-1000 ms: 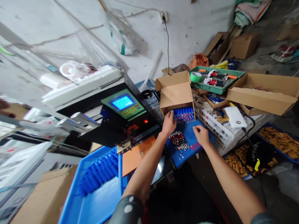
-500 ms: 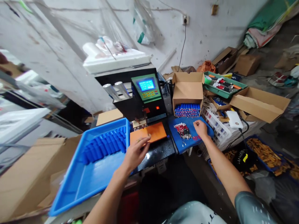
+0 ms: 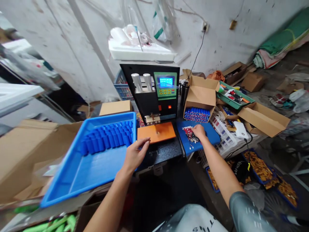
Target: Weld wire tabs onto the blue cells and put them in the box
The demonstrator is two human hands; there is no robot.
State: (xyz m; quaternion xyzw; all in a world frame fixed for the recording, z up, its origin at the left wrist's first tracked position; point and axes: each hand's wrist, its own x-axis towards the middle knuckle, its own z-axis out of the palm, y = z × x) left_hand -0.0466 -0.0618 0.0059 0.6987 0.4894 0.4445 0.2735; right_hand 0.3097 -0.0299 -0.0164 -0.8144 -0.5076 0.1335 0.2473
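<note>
My left hand (image 3: 137, 154) hovers at the front edge of an orange board (image 3: 164, 132), its fingers stretched out and thumb apart, with nothing visible in it. Behind the board stands a black machine (image 3: 142, 100) with two silver cylinders and a lit blue screen. My right hand (image 3: 199, 130) reaches to a pile of red and black wire leads (image 3: 190, 134) on a blue pad (image 3: 212, 137). Its fingertips are pinched together on the leads at the pile's right side; the exact grip is partly hidden. Left of the board, a blue tray (image 3: 96, 174) holds rows of blue wrapped cylindrical cells (image 3: 108, 137).
An open cardboard box (image 3: 201, 93) packed with blue cells stands behind the pad. To its right are a green tray (image 3: 235, 96) of tools, a white basket (image 3: 224, 132) and a white power bank (image 3: 240, 130). Large cardboard (image 3: 29, 154) flanks the blue tray.
My right hand has moved left from the bare side of the pad onto the wire leads. My left hand has drawn back from over the orange board to its edge. The camera view has shifted.
</note>
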